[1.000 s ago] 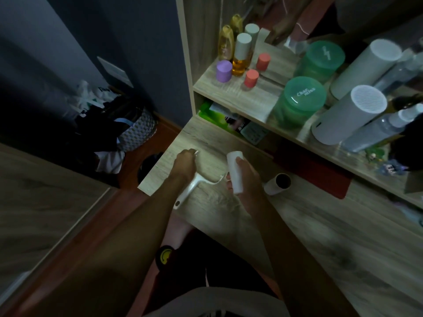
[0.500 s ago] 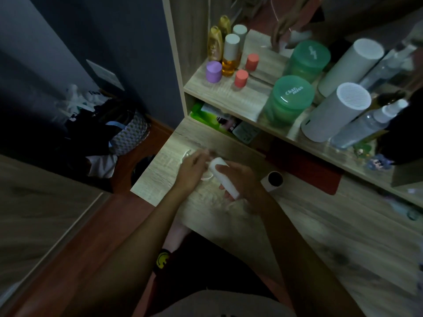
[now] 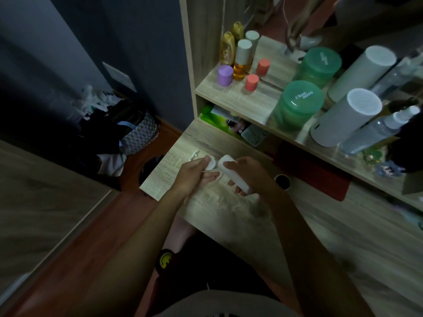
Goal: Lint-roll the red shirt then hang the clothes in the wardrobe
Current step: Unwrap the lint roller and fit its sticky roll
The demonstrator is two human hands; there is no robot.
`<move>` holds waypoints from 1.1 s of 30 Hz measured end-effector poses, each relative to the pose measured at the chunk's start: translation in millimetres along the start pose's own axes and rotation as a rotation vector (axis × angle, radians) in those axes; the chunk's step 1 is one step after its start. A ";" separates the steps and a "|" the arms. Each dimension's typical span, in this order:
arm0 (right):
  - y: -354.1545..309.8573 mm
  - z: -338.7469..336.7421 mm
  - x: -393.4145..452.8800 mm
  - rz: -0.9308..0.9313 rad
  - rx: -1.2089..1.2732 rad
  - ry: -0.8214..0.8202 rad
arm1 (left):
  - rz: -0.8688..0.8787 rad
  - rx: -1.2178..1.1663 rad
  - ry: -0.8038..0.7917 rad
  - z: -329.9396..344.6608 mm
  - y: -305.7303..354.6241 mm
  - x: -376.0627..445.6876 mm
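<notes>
- The wooden desk [image 3: 286, 225] runs from near right to the middle and serves as the work surface; both hands work low over its far-left corner, probably so that a dropped part lands on it.
- A shelf [image 3: 231, 97] stands behind the desk with bottles, green-lidded jars and a white cylinder; nothing there is being touched.
- A dark red object [image 3: 320, 177] lies under the shelf, far right of the hands; whether it is the red shirt I cannot tell. No wardrobe is identifiable.
- The right hand [image 3: 249, 172] is wrapped around a white roll [image 3: 233, 172], held slanted with its open end toward the other hand, apparently lined up to slide on.
- The left hand [image 3: 194, 175] closes its fingers round the lint roller handle [image 3: 206, 165], whose round white end almost meets the roll. Judged from this, a refill is being fitted and rolling has not begun.
- A dark-cored tube [image 3: 282, 181] lies just right of the right hand, probably the spent core.
</notes>
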State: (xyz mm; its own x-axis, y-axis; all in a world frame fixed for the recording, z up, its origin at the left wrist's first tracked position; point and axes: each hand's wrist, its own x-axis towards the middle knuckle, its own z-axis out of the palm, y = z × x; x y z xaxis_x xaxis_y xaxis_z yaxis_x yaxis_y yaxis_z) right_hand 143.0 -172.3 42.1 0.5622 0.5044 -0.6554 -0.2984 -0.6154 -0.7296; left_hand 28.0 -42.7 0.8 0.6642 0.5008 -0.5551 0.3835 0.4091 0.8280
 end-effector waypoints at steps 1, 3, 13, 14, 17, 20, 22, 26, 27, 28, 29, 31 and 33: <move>1.3 -1.3 0.9 -0.012 0.074 0.045 | 0.041 0.016 0.008 1.7 -2.9 -0.3; 4.2 -4.3 3.2 -0.037 0.245 0.141 | 0.225 0.290 0.005 5.4 -12.9 -2.5; 5.2 -8.1 2.0 0.077 0.721 0.057 | 0.867 1.402 -0.153 8.5 -81.8 10.2; 7.7 -9.0 0.7 0.086 0.724 0.031 | 0.796 1.430 -0.147 8.3 -82.8 10.9; 13.4 -9.4 -4.0 0.115 0.760 -0.021 | 0.784 1.462 -0.141 5.7 -93.8 10.5; 15.0 -8.4 -6.8 0.123 0.829 -0.086 | 0.935 1.410 -0.163 3.8 -101.0 9.5; 14.5 -7.2 -6.9 0.127 0.879 -0.115 | 0.982 1.348 -0.103 8.1 -93.0 3.1; 11.3 -2.3 -8.0 0.159 0.965 -0.201 | 0.865 0.807 0.197 17.2 -43.9 -16.1; 10.6 -0.5 -7.2 0.177 0.979 -0.220 | 0.793 0.646 0.274 19.5 -25.3 -20.6; 8.9 1.9 -6.4 0.191 0.985 -0.237 | 0.710 0.530 0.315 21.3 -8.9 -21.6; 8.1 4.4 -4.8 0.203 0.985 -0.254 | 0.632 0.442 0.313 22.9 5.9 -20.4; 4.6 12.0 -3.1 0.215 0.970 -0.294 | 0.428 0.302 0.211 23.2 29.4 -12.5; 2.5 20.6 -3.5 0.197 0.966 -0.326 | 0.223 0.177 0.074 19.6 43.1 -4.9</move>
State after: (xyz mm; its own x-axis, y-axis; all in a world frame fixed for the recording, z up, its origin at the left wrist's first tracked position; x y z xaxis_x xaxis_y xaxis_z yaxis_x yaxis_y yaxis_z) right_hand 124.3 -163.1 38.6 0.2435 0.6755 -0.6959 -0.9343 -0.0292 -0.3552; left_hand 53.8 -42.5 40.8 0.6984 0.6206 -0.3565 0.3437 0.1460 0.9277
